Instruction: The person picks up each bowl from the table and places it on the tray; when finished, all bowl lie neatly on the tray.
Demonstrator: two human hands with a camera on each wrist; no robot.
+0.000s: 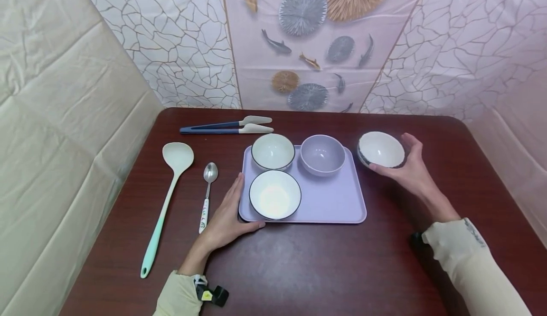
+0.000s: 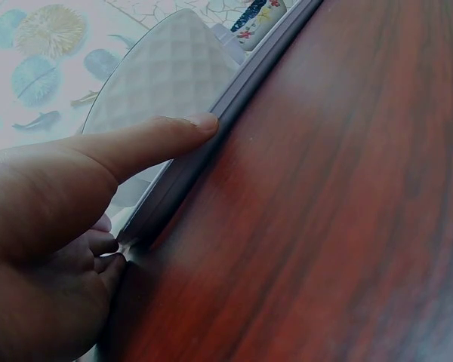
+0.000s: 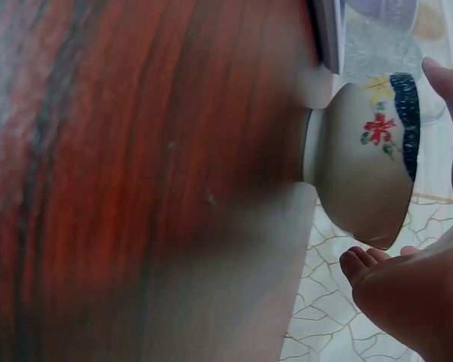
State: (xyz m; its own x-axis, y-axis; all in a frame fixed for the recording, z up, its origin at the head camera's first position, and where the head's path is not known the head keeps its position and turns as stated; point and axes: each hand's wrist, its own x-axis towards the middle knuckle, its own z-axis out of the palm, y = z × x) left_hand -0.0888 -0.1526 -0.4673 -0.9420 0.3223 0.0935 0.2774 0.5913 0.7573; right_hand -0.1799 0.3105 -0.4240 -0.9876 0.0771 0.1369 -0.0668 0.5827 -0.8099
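Observation:
My left hand (image 1: 226, 218) lies at the near left corner of a lilac tray (image 1: 331, 202), fingers straight along its left side. Its thumb touches the tray's front edge in the left wrist view. Two white bowls with dark rims stand on the tray's left half, a rear bowl (image 1: 273, 151) and a front bowl (image 1: 275, 195). A lilac bowl (image 1: 322, 155) is at the back right of it. My right hand (image 1: 412, 169) is spread around a flower-patterned white bowl (image 1: 381, 150) on the table; its fingertips show slightly apart from that bowl in the right wrist view.
Left of the tray lie a spoon (image 1: 209, 173) with a patterned handle and a long white and mint-green ladle (image 1: 171, 178). Blue tongs (image 1: 226, 128) with pale tips lie behind, near the back edge of the dark wooden table (image 1: 325, 268). Patterned cloth hangs beyond.

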